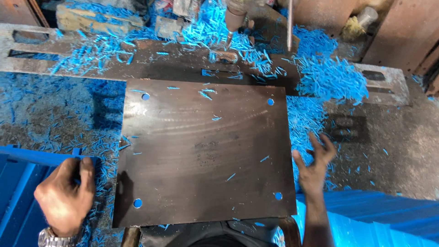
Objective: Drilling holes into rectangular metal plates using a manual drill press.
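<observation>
Head view, steel plate, blue shavings

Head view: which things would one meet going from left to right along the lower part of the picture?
Blue part → left hand gripping its edge → steel plate → right hand, open, beside the plate → blue sheet.

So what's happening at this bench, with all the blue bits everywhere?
A person stands over a dark metal plate with a hole near each corner, lying flat on a work table strewn with blue shavings. Their left hand grips the edge of a blue part at the lower left. The right hand is open, fingers spread, just off the plate's right edge and holding nothing. A drill bit hangs above the table's far side.
</observation>
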